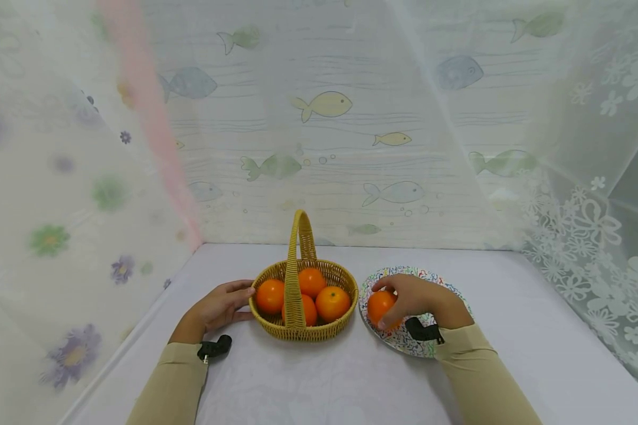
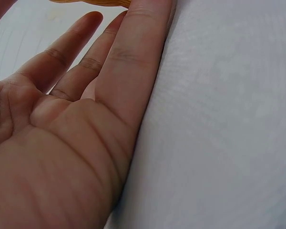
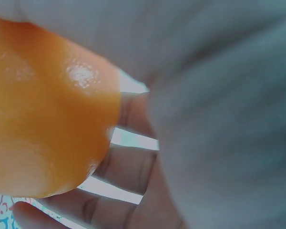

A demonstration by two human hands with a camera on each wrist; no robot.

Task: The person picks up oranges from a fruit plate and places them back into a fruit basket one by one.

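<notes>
On the right, my right hand (image 1: 425,298) grips an orange (image 1: 379,306) over the left part of a round patterned plate (image 1: 437,276). The right wrist view shows this orange (image 3: 52,114) up close, with the thumb on one side and curled fingers around the other. Over at the left, my left hand (image 1: 224,308) touches the side of a yellow wicker basket (image 1: 310,334), its fingers fairly straight. In the left wrist view, the palm (image 2: 62,143) faces the camera and only a sliver of the basket shows. Several oranges (image 1: 333,303) lie in the basket beneath its tall handle.
A white cloth (image 1: 308,389) covers the table. Behind it hangs a curtain printed with fish (image 1: 326,105), and patterned sheer curtains flank both sides. The basket's arched handle (image 1: 298,236) rises above the oranges. Basket and plate stand close together.
</notes>
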